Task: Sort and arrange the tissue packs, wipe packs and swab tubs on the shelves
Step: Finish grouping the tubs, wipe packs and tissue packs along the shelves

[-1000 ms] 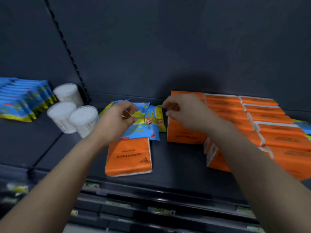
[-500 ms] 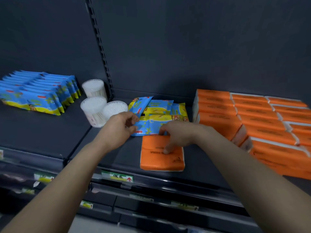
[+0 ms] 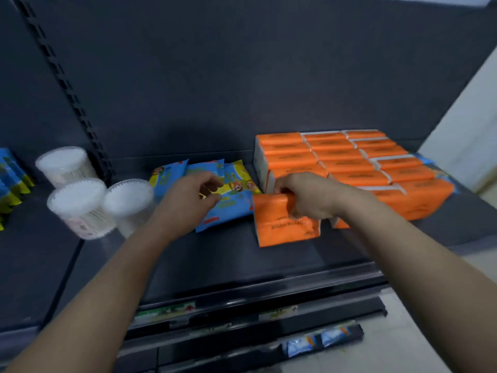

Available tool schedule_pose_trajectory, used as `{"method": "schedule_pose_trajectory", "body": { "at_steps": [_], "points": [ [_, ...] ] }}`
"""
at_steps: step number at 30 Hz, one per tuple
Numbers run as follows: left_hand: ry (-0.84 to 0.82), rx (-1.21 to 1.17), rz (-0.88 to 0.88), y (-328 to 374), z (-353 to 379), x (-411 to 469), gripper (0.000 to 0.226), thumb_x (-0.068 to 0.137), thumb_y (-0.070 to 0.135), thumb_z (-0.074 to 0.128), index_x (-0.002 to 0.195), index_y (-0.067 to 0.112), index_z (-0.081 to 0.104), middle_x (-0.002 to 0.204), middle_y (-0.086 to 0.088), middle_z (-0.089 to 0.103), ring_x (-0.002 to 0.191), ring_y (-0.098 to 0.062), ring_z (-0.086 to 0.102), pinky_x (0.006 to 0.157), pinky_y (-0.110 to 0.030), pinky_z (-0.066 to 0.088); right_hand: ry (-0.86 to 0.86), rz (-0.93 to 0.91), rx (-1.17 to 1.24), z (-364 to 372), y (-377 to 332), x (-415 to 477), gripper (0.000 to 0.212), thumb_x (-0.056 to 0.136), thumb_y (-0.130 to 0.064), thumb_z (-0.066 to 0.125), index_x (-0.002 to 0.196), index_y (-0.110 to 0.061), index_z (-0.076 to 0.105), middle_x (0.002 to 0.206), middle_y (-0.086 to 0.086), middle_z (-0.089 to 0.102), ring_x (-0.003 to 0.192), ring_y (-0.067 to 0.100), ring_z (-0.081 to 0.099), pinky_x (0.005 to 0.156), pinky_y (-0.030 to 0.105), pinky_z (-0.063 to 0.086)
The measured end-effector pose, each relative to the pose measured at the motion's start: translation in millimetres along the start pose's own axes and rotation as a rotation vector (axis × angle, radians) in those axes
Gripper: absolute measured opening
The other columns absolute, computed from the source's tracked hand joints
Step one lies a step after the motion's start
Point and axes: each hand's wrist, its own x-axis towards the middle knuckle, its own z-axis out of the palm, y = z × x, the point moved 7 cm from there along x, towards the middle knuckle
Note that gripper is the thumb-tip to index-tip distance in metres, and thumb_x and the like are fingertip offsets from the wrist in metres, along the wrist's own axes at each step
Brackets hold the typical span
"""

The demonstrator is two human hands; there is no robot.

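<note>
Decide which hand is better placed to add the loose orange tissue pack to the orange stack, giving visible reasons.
Right. The right hand grips the loose orange tissue pack, beside the orange stack; the left hand is farther off, at the blue wipe packs.

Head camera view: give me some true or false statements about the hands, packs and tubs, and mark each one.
1. The right hand grips an orange tissue pack. True.
2. Only two swab tubs are in view. False: three swab tubs stand at the left.
3. The left hand holds a swab tub. False: it pinches a blue wipe pack.
4. The stacked orange tissue packs lie to the right of the blue wipe pack. True.
</note>
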Motion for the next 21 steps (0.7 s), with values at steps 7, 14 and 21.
{"method": "schedule_pose_trajectory", "body": {
  "at_steps": [7,14,21],
  "points": [
    [-0.011,-0.014,0.045,-4.9,16.3,4.7,0.017,0.083,0.005,0.063,0.096,0.015,0.063,0.088,0.004,0.059,0.085,-0.011,0.056,0.073,-0.017,0.045,0.225,0.195,-0.224,2.1,45.4,2.9,0.052,0.084,-0.014,0.06,0.132,-0.022,0.044,0.133,0.006,0.047,0.125,0.029,0.038,0.099,0.039,0.031],
    [0.024,0.087,0.009,-9.6,6.8,-1.6,0.019,0.085,0.006,0.062,0.103,0.012,0.063,0.1,0.003,0.058,0.092,-0.007,0.053,0.08,-0.016,0.036,0.35,0.269,-0.319,0.9,48.3,0.1,0.049,0.08,-0.011,0.06,0.124,-0.01,0.039,0.127,0.012,0.042,0.117,0.033,0.039,0.093,0.04,0.035],
    [-0.137,0.344,-0.156,-27.9,17.2,8.4,0.05,0.083,0.029,0.068,0.127,0.013,0.051,0.132,-0.006,0.048,0.122,-0.021,0.044,0.102,-0.03,0.033,0.372,-0.09,-0.16,-26.3,1.2,18.8,0.055,0.082,-0.042,0.063,0.128,-0.021,0.043,0.133,0.002,0.042,0.125,0.024,0.033,0.098,0.038,0.027]
  ]
}}
